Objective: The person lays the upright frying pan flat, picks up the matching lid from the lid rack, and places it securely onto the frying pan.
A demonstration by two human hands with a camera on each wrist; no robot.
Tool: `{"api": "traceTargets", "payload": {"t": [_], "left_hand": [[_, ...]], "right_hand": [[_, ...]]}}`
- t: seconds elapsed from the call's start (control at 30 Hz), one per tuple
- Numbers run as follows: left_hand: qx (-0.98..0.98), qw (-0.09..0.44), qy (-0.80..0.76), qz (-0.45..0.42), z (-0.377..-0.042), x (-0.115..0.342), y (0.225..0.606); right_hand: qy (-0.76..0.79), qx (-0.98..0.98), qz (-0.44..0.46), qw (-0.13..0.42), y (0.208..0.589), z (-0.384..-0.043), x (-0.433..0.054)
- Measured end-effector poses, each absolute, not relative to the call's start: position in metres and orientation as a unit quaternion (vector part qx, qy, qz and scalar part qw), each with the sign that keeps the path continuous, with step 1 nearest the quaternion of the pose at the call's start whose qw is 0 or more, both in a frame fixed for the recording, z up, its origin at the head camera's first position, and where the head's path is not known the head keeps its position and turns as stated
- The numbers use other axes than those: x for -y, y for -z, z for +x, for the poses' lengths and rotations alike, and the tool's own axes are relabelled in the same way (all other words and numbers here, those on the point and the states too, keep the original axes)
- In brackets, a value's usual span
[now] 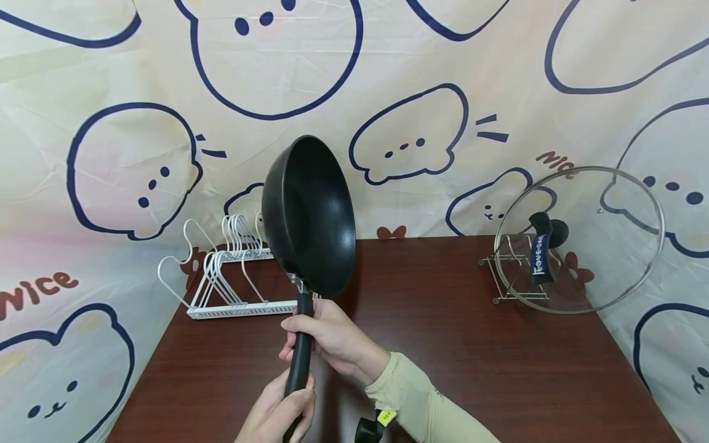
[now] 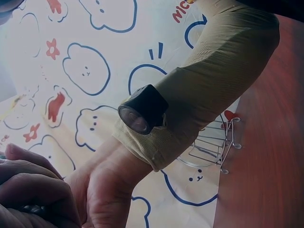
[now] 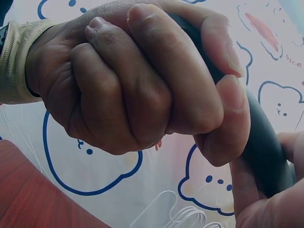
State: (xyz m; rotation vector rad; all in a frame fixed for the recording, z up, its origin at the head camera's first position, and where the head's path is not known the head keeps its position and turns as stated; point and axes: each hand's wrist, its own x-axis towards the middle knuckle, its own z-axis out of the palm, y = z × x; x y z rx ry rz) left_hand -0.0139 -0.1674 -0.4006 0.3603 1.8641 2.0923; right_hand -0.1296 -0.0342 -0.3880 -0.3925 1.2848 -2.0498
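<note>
A deep black wok (image 1: 318,215) is held up by its black handle (image 1: 301,357), tilted nearly on edge with its hollow facing right. My right hand (image 1: 338,341) grips the handle just below the wok's metal joint, thumb across the front. Lower down, near the handle's end, my left hand (image 1: 282,406) holds it with the thumb laid along it. The right wrist view has the right hand's fingers (image 3: 133,85) curled round the handle, with part of the left hand (image 3: 280,199) below. Bent left-hand fingers (image 2: 33,190) fill a corner of the left wrist view.
Behind the wok at left, a white rack (image 1: 244,309) carries several white hangers. At right, a glass lid (image 1: 615,252) with a black knob leans on a small wire stand (image 1: 501,289). The brown table (image 1: 471,357) meets a printed cloth (image 1: 410,61) at back and sides.
</note>
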Motion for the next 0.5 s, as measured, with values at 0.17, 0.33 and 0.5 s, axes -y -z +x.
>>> {"api": "traceTargets", "payload": {"t": [0.17, 0.33, 0.5], "left_hand": [[-0.64, 0.16, -0.74, 0.132, -0.0145, 0.1669, 0.4017], [-0.631, 0.166, -0.746, 0.132, -0.0155, 0.1665, 0.4022], [-0.629, 0.169, -0.747, 0.137, -0.0165, 0.1661, 0.4025]], "right_hand": [[0.788, -0.494, -0.143, 0.338, 0.3894, -0.1297, 0.0338], [0.789, -0.495, -0.139, 0.337, 0.3918, -0.1306, 0.0334], [0.787, -0.498, -0.139, 0.336, 0.3939, -0.132, 0.033]]}}
